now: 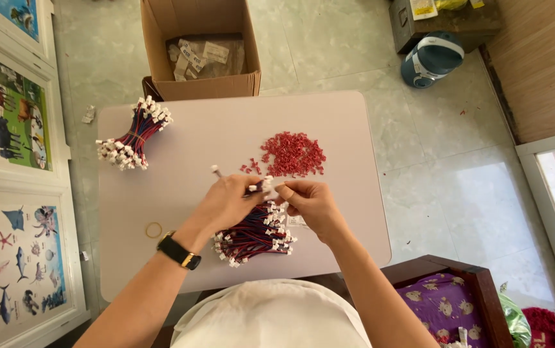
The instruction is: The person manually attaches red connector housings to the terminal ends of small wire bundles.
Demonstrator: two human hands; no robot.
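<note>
My left hand point(229, 203) pinches a short wire with a white connector point(261, 187) over the white table point(187, 142). My right hand point(309, 201) meets it at the connector, fingertips closed on the plug end; whether a small red piece is between them I cannot tell. Just below both hands lies a loose bundle of red, blue and black wires with white connectors point(255, 235). A pile of small red plastic pieces point(293, 154) lies beyond my right hand. A second wire bundle point(132, 135), tied at its middle, rests at the table's far left.
A yellow rubber band point(153, 230) lies near my left wrist. An open cardboard box point(200, 48) stands beyond the table. A blue and white appliance point(432, 59) sits on the floor at the far right, a purple cushioned chair point(445, 303) at my right, picture posters point(7, 116) at the left.
</note>
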